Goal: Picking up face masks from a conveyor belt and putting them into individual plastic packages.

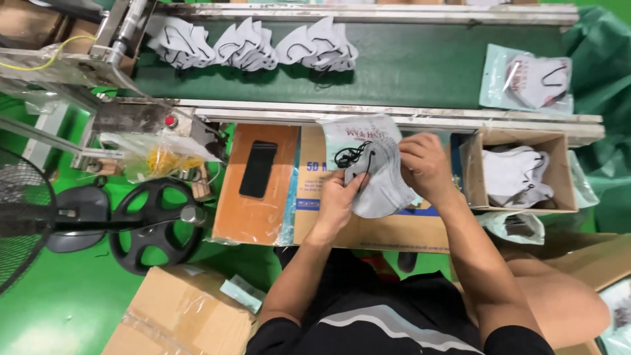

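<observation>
We are looking down on our two hands, both working a stack of grey face masks [380, 187] above the cardboard surface [368, 227]. Our left hand [336, 202] is gripping the stack from below and to the left, its fingers [353, 184] closing narrow on the lower-left edge, with the black ear loops [351, 156] dangling just above those fingertips. Our right hand [426, 164] is coming in from the upper right, its fingers [411, 152] curling over the stack's top-right edge and pinching it, so the masks are sitting squarely between the two sets of fingers. Just behind the stack, touching our right fingertips, a clear printed pouch [358, 133] is standing open-side toward us; whether the masks are already inside its mouth, we cannot tell.

Left of our left fingers, a black phone [257, 169] is lying flat on a brown board [253, 197]. Right of our right hand, an open cardboard box [519, 172] is holding more loose masks. Beyond our fingers the green conveyor belt [420, 66] is carrying three bunches of masks [253, 45], and a filled pouch [529, 82] is resting at its far right end. Well off to the left, a black fan [26, 217] is standing on the green floor [59, 302].
</observation>
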